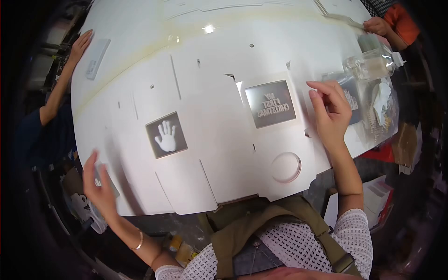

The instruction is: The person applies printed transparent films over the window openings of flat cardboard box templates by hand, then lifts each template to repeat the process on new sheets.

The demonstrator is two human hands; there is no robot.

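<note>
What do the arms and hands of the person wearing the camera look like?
These are human arms, with no cables or machinery visible. The left hand and right hand are gloveless. A thin, shiny bracelet circles the left wrist; none shows on the right. Both upper arms wear short white sleeves patterned with small dark spots.

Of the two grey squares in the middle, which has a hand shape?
The left middle square: it shows a white hand shape, while the right middle square shows letters.
</note>
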